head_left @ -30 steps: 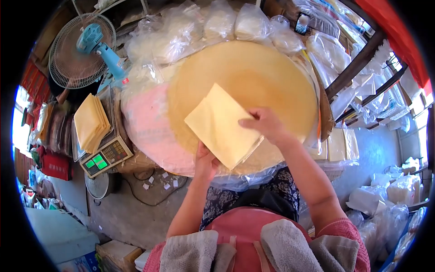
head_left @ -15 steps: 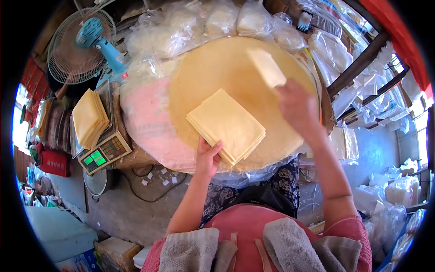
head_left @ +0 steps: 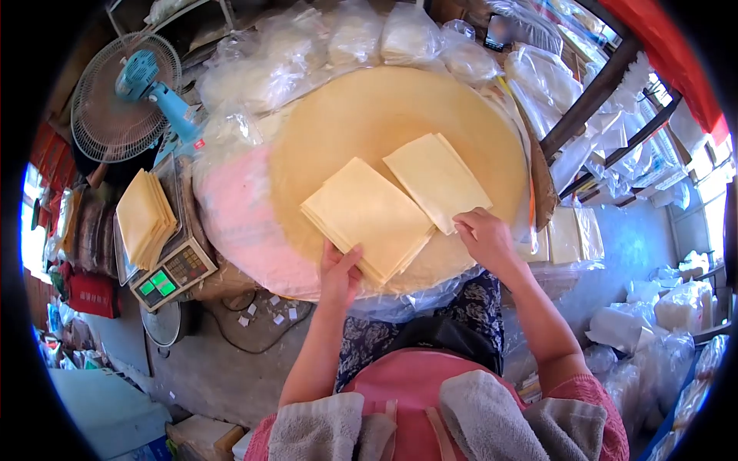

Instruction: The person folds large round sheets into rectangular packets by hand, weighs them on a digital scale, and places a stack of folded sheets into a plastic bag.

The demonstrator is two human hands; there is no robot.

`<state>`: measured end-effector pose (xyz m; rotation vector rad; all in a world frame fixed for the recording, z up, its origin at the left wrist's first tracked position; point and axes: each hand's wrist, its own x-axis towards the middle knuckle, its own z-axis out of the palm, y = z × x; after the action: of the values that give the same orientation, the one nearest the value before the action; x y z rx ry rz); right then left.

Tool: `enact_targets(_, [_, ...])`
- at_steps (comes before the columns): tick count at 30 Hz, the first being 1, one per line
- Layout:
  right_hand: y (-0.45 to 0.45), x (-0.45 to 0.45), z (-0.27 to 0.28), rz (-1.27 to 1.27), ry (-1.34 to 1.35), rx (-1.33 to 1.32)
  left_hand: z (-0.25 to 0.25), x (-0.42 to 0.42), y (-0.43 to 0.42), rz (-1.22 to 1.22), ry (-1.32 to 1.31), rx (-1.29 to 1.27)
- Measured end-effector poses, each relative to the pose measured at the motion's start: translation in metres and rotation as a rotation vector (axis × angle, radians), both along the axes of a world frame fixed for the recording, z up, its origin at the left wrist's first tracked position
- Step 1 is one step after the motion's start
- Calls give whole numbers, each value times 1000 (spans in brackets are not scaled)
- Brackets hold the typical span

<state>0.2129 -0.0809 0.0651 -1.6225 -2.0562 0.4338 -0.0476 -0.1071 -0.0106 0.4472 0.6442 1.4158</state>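
Observation:
A stack of thin, pale-yellow folded sheets [head_left: 369,219], resembling thin pancakes, is tilted over the near part of a big round yellow sheet [head_left: 346,115]. My left hand [head_left: 340,273] grips its lower left edge, thumb on top and the other fingers underneath. Just right of the stack lies another folded sheet [head_left: 438,177], its near left edge beside or slightly over the stack. My right hand [head_left: 486,238] pinches the near right corner of that sheet between thumb and fingers.
At left, a digital scale [head_left: 173,269] bears more folded sheets [head_left: 144,219]. A blue fan [head_left: 138,77] stands behind it. Plastic bags of sheets [head_left: 354,34] line the table's far edge, and a phone [head_left: 498,32] is at the back right. A dark beam [head_left: 592,104] slants at right.
My right hand has come down and towards me with the folded sheet, which now lies beside the stack instead of hanging over the far right. The whole view has shifted slightly.

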Motion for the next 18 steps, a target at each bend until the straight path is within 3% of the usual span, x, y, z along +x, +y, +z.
enact_targets(4, [-9,-14,0,124,111,46,2,-4,3,125,146,-86])
enact_targets(7, [-13,-19,7,154,159,30,29,-46,9,243,381,-6])
enact_targets(10, [-18,-13,8,160,147,54,104,-99,8,383,917,87])
enact_targets(12, [-21,-12,8,167,136,42,132,-130,15,516,1538,163])
enact_targets(14, [-24,-16,7,171,134,14,163,-125,22,429,2027,-100])
enact_targets(17, [-27,-25,3,193,157,-40,85,-155,70,706,2720,73])
enact_targets(18, [-28,-28,3,200,158,-63,58,-162,82,464,2616,-2])
